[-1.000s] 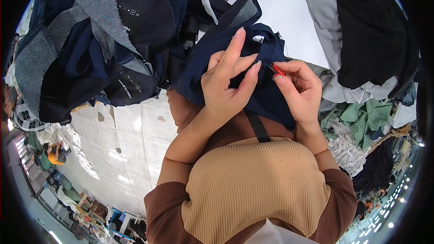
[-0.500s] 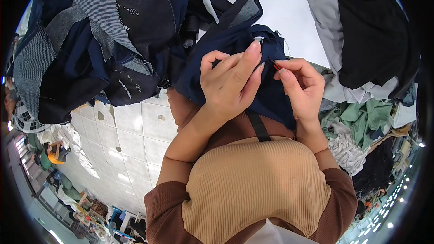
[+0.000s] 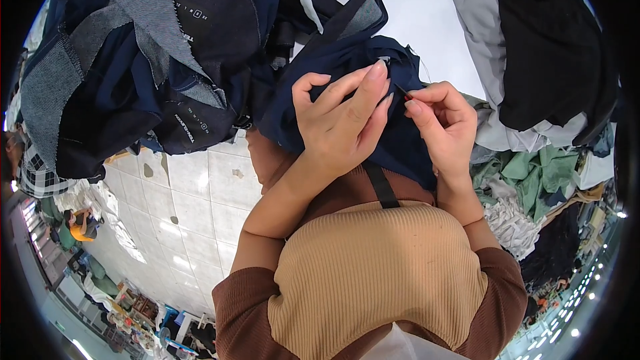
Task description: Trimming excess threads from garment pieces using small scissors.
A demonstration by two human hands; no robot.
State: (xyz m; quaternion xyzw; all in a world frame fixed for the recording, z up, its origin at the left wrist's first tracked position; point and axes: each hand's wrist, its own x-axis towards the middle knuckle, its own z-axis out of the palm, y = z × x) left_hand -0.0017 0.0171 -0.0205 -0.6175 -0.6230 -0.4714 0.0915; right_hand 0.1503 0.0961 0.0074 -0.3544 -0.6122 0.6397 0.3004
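Navy garment (image 3: pixel 347 73) pinched by left hand (image 3: pixel 340 127) and right hand (image 3: pixel 443 127) fingers (small white label (image 3: pixel 193 13) upper left).

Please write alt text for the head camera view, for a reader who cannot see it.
Two bare hands work on a dark navy garment: the left hand holds the cloth, the right hand pinches a small thin tool with a red tip. Piles of dark denim pieces lie at left.
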